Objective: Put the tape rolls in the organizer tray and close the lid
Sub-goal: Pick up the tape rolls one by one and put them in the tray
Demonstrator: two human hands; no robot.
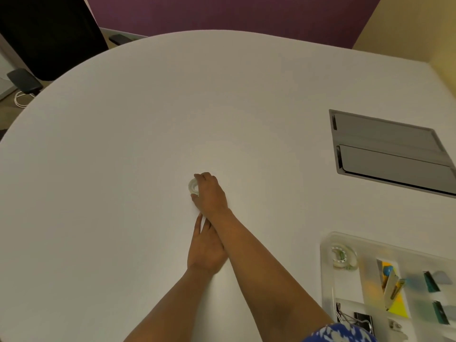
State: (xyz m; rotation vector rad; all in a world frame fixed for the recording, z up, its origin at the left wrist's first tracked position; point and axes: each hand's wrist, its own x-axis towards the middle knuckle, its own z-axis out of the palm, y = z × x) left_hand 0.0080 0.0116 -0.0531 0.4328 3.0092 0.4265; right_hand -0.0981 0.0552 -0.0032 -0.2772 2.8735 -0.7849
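Near the middle of a white rounded table (148, 119), the person's right hand (209, 192) reaches forward, its fingers curled over a clear tape roll (193, 186) that lies flat on the surface — whether the roll is gripped or only touched cannot be told. The left hand (206, 248) rests flat and open on the table just behind it, holding nothing, partly under the right forearm. At the lower right edge sits a translucent organizer tray (328, 287), well apart from the hands. Another tape roll (344, 256) already lies in its far-left compartment — other compartments hold binder clips (355, 318) and coloured small items. A grey recessed panel (389, 149) sits in the tabletop beyond the tray.
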